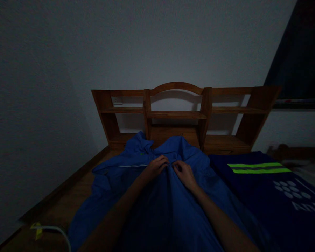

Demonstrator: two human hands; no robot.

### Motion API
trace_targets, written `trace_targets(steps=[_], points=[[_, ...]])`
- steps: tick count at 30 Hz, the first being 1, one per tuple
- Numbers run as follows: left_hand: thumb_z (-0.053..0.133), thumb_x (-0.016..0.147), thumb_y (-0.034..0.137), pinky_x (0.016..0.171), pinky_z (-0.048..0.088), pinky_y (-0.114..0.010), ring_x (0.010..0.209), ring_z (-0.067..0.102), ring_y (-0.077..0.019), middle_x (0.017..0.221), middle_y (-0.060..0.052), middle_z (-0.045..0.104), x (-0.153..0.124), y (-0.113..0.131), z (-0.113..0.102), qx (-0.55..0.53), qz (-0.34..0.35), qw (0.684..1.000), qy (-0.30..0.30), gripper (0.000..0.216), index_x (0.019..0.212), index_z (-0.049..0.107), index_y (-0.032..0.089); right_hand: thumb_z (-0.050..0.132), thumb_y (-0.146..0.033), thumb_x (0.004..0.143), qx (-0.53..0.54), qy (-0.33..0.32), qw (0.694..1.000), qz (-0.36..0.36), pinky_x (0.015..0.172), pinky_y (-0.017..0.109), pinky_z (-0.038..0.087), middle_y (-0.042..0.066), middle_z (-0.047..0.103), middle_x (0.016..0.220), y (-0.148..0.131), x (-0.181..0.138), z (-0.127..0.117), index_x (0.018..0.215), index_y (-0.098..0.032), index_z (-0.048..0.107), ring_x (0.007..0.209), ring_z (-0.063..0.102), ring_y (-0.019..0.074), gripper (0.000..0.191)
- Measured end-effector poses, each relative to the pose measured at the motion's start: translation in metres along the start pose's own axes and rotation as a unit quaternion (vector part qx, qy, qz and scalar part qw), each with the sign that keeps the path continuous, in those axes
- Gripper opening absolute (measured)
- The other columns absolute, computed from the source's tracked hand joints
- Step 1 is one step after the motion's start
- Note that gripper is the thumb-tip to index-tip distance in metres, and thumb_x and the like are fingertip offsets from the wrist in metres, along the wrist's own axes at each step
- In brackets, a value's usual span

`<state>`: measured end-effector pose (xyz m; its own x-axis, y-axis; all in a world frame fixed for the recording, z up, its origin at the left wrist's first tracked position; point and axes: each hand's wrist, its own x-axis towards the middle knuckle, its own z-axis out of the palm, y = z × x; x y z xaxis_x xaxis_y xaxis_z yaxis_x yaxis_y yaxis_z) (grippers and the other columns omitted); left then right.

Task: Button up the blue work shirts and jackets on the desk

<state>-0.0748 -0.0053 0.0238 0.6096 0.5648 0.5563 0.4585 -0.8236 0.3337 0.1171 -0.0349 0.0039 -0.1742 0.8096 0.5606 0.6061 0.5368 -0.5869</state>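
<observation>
A blue jacket [136,196] lies spread on a wooden bed surface, collar toward the headboard. My left hand [155,167] pinches the jacket's front just below the collar, fingers closed on the fabric. My right hand [184,174] is right beside it, fingers also closed on the cloth at the front opening. The two hands nearly touch at the centre of the garment. A thin pale stripe runs across the jacket's left chest.
A wooden headboard with shelves [175,113] stands against the wall behind. A dark navy garment [273,196] with neon green stripes and white print lies to the right. A white cable [55,231] with a yellow tag rests at bottom left. The room is dim.
</observation>
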Motion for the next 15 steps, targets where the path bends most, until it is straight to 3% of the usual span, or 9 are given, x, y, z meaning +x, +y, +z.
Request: trace_targets(steps=[5,10,15], points=[[0.047,0.088,0.024,0.081,0.045,-0.026,0.088,0.055,-0.0133,0.091,-0.001,0.057,0.002,0.013,0.008,0.033,-0.003,0.999,-0.008,0.012,0.094,0.057,0.02,0.047,-0.023,0.084,-0.022,0.043,0.999,0.008,0.069,0.024,0.041,0.002,0.065,0.084,0.001,0.004,-0.011,0.092,-0.02,0.063,0.073,0.058,0.015,0.019],[0.049,0.087,0.024,0.084,0.043,-0.031,0.09,0.052,-0.0155,0.089,-0.002,0.057,0.004,0.02,0.01,0.077,-0.003,0.995,0.059,0.012,0.094,0.057,0.019,0.047,-0.029,0.085,-0.032,0.016,0.999,0.021,0.06,0.022,0.039,-0.001,0.061,0.066,0.001,0.004,-0.013,0.094,-0.021,0.064,0.059,0.057,0.0136,0.02],[0.048,0.088,0.023,0.082,0.043,-0.031,0.088,0.051,-0.0153,0.089,-0.003,0.056,0.002,0.014,0.006,0.099,0.003,0.992,0.073,0.013,0.095,0.058,0.019,0.048,-0.029,0.085,-0.043,-0.026,0.999,0.016,0.052,0.02,0.035,-0.003,0.054,0.056,0.002,0.001,-0.011,0.096,-0.021,0.064,0.051,0.053,0.0122,0.022]])
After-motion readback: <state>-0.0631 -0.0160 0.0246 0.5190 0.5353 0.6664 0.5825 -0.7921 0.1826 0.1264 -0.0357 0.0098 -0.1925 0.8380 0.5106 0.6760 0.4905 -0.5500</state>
